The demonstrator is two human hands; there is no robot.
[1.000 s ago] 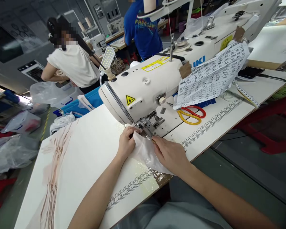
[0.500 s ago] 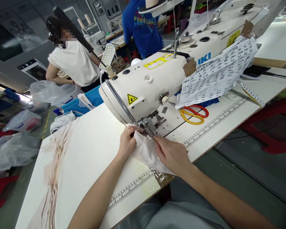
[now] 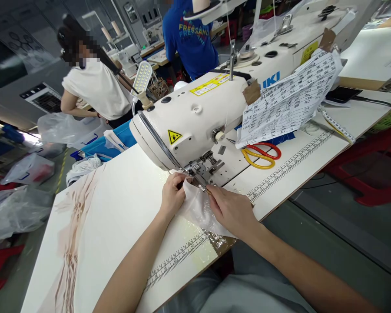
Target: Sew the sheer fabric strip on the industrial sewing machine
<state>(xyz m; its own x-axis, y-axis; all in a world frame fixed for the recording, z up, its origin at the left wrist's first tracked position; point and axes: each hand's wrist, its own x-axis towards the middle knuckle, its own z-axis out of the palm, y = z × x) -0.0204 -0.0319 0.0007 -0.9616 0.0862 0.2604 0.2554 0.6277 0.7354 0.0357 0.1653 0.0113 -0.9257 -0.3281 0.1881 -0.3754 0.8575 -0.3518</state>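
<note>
A thin, pale sheer fabric (image 3: 197,204) lies under the needle area of a white sewing machine (image 3: 189,117) and hangs toward the table's front edge. My left hand (image 3: 173,193) pinches its left side close to the presser foot, fingers curled in. On the other side, my right hand (image 3: 233,211) is closed at the fabric's right edge, beside a narrow metal piece (image 3: 201,182) by the needle. Whether that piece belongs to the machine or sits in my fingers, I cannot tell. Both sets of fingertips are partly hidden.
Scissors (image 3: 260,155) with red and yellow handles lie right of the needle, under a handwritten sheet (image 3: 289,98). A tape measure (image 3: 337,126) and phone (image 3: 342,94) are further right. Gathered pale fabric strips (image 3: 72,243) lie at left. Two people work beyond the machine.
The whole view has shifted slightly, so the machine and table appear a little further left. Both hands keep nearly the same place on the fabric beside the needle.
</note>
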